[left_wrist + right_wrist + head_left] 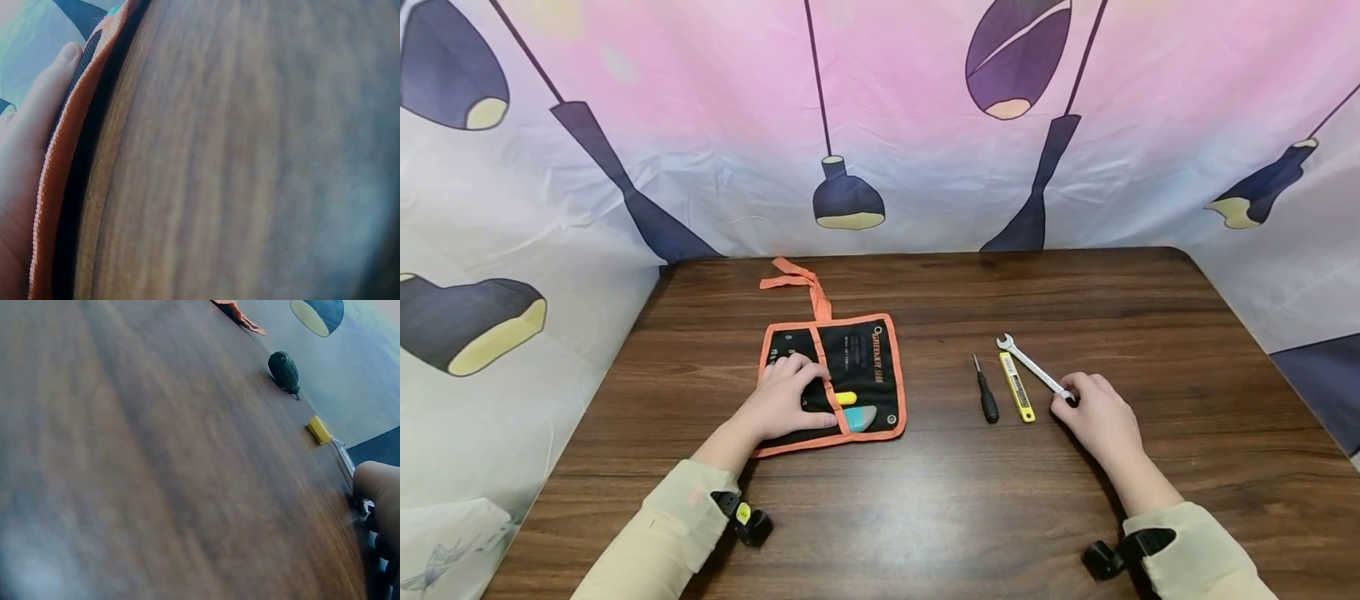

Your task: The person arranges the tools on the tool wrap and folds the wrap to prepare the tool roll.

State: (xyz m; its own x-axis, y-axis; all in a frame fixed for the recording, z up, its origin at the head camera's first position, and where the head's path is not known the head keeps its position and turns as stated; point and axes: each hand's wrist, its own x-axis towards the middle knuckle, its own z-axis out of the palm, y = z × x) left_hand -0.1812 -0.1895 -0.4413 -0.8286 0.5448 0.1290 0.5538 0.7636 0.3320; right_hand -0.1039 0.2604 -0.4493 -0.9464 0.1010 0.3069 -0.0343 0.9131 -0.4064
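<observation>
A black tool pouch point(865, 354) with orange trim lies unfolded on the left of the table. My left hand point(784, 402) rests on its left half, thumb spread from the fingers. Just right of that hand, a yellow-ended tool point(846, 398) and a teal-and-grey tool point(860, 417) stick out of the pouch pocket; their lower parts are hidden. On the right, my right hand point(1101, 421) pinches the near end of a silver wrench point(1033, 365), which lies slantwise. Beside the wrench lie a yellow utility knife point(1017, 387) and a black-handled screwdriver point(988, 402).
Orange tie straps point(820, 300) stretch from the pouch towards the back edge of the brown wooden table point(910, 508). A patterned curtain point(910, 167) hangs behind the table and along its sides.
</observation>
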